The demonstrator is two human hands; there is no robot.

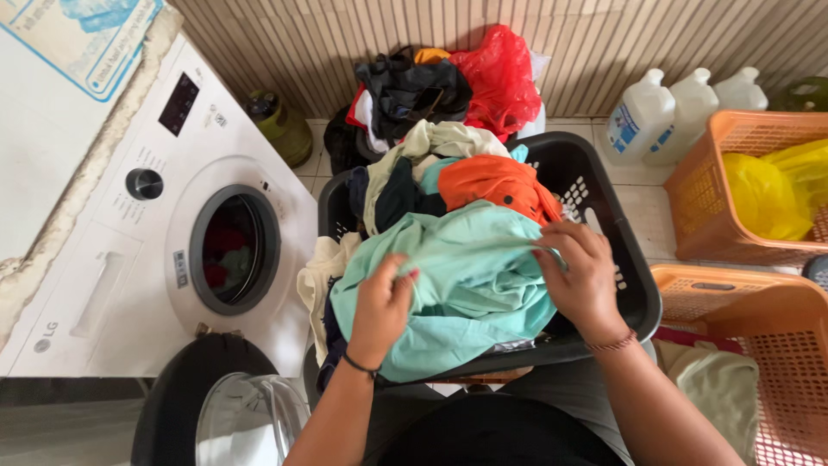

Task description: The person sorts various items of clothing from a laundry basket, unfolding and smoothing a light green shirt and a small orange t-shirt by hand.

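Mint-green cloth filled both hands: the left hand [382,302] had its fingers pinched shut on a fold of the mint-green garment [457,276] at its near left side, and the right hand [582,276] was clamped on a bunched edge of the same garment at its right, so the cloth lay stretched between the two and spilled toward the near rim under them. That garment sat on top of the heap in a dark laundry basket [604,185], directly in front of the person. Just beyond the hands, still in the basket, lay an orange garment [492,181], a cream one [435,138] and a dark navy piece [397,194]. Farther off, against the ribbed wall, a second pile held black clothing [410,91] and a red plastic bag [500,78]. To the left stood a white front-loading washing machine [129,259] with its round door [228,414] swung open near the person. To the right sat two orange baskets [742,138], the far one holding a yellow bag [768,194], with three white jugs [642,116] behind it.
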